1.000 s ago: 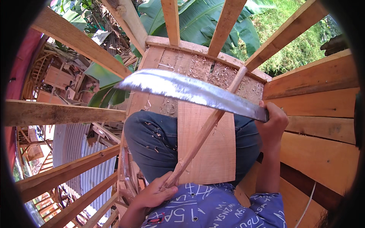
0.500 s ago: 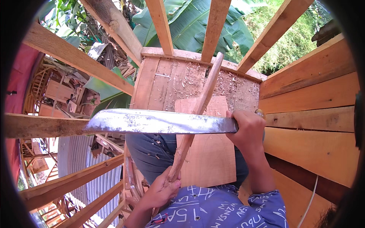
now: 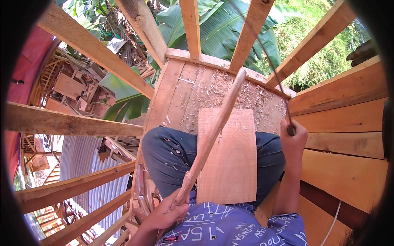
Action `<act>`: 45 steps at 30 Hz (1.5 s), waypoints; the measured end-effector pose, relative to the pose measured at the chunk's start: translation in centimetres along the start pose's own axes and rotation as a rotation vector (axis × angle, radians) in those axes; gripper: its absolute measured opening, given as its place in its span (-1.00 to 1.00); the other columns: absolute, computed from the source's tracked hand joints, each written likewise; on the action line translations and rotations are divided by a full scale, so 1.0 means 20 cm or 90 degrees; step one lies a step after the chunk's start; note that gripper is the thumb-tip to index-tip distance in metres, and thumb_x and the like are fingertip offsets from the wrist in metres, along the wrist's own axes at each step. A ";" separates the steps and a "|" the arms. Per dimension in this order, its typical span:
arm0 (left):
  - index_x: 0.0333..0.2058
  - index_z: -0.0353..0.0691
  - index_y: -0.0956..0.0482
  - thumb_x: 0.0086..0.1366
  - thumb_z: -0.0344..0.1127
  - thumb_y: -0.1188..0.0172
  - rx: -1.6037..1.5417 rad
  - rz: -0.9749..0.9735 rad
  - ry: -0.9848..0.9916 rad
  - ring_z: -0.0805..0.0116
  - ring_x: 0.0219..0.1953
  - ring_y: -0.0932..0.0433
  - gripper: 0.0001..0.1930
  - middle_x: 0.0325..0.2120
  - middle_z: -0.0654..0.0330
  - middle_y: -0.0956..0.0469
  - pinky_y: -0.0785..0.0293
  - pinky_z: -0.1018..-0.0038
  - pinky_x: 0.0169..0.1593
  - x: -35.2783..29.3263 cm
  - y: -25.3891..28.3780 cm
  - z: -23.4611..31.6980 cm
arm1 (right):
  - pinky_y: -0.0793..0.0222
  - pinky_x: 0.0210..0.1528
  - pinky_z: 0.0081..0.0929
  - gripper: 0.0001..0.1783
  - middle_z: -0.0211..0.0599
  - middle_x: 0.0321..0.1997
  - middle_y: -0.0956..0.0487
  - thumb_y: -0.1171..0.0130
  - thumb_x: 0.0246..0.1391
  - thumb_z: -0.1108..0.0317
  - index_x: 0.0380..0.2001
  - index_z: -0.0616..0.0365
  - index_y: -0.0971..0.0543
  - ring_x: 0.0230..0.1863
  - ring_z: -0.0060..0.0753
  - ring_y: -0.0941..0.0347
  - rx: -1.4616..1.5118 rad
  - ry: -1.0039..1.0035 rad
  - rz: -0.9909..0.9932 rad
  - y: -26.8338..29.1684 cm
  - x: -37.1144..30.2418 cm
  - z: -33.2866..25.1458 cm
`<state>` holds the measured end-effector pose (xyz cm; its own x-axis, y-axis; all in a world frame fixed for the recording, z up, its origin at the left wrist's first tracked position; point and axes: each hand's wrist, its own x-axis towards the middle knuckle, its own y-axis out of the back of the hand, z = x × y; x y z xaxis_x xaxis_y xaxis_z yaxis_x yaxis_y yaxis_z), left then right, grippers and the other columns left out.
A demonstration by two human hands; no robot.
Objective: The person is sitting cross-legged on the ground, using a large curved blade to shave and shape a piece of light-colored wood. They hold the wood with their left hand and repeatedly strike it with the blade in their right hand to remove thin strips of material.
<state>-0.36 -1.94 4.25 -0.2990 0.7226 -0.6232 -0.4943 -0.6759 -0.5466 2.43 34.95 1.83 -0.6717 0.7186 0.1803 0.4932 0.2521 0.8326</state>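
My left hand (image 3: 169, 210) is closed round the lower end of a long wooden stick (image 3: 216, 131), which slants up and away to the right. Under the stick a rectangular wooden board (image 3: 230, 164) lies across my lap, between my jeans-clad knees. Over at the right, my right hand (image 3: 294, 137) grips the handle of a machete (image 3: 274, 67). Its blade is seen edge-on as a thin dark line, raised toward the far side and well apart from the stick.
Wood shavings (image 3: 230, 88) litter the plank floor (image 3: 174, 90) ahead of me. Slatted wooden rails (image 3: 78, 123) surround the left and far sides, and a plank wall (image 3: 340, 139) stands close on my right. Beyond the rails are banana leaves (image 3: 213, 28) and corrugated metal sheets (image 3: 82, 160).
My right hand has moved right, swinging the machete from flat across the stick to upright and edge-on. The stick's far end has tilted slightly right; my left hand still holds it.
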 end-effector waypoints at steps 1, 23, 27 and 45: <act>-0.15 -0.24 -0.25 0.34 -0.35 -0.04 0.034 -0.005 0.014 0.66 -0.62 -0.14 -0.80 -0.56 0.37 -0.21 -0.06 0.65 -0.56 0.03 -0.02 0.01 | -0.22 -0.56 -0.23 -0.74 -0.06 -0.70 -0.41 -0.19 -0.05 0.31 -0.65 0.26 -0.45 -0.63 0.01 -0.39 0.011 0.018 -0.027 0.00 -0.06 -0.06; -0.21 -0.24 -0.31 0.33 -0.29 -0.06 0.142 0.001 0.042 0.67 -0.58 -0.22 -0.81 -0.58 0.38 -0.27 -0.14 0.66 -0.51 0.06 -0.07 -0.01 | -0.29 -0.55 -0.21 -0.73 -0.13 -0.73 -0.42 -0.19 -0.05 0.27 -0.68 0.19 -0.44 -0.62 -0.01 -0.42 -0.016 0.246 0.001 -0.06 -0.12 -0.10; -0.18 -0.25 -0.22 0.31 -0.28 -0.10 0.166 0.008 0.043 0.63 -0.68 -0.12 -0.73 -0.62 0.35 -0.20 -0.04 0.62 -0.61 -0.05 -0.04 -0.07 | -0.30 -0.53 -0.20 -0.76 -0.11 -0.70 -0.44 -0.18 -0.07 0.27 -0.66 0.17 -0.46 -0.58 0.05 -0.43 -0.118 0.158 0.078 -0.08 0.08 0.07; -0.11 -0.26 -0.24 0.34 -0.34 -0.04 0.045 -0.084 0.055 0.66 -0.63 -0.13 -0.76 -0.54 0.37 -0.20 -0.06 0.65 -0.58 0.00 -0.04 -0.02 | -0.28 -0.55 -0.27 -0.79 -0.20 -0.72 -0.41 -0.18 -0.15 0.43 -0.74 0.14 -0.41 -0.64 -0.12 -0.40 -0.027 0.321 0.072 -0.02 -0.09 -0.07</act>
<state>0.36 -1.38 4.46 -0.1571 0.7873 -0.5962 -0.5811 -0.5618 -0.5888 2.53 32.64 1.93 -0.8031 0.3363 0.4918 0.5628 0.1570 0.8116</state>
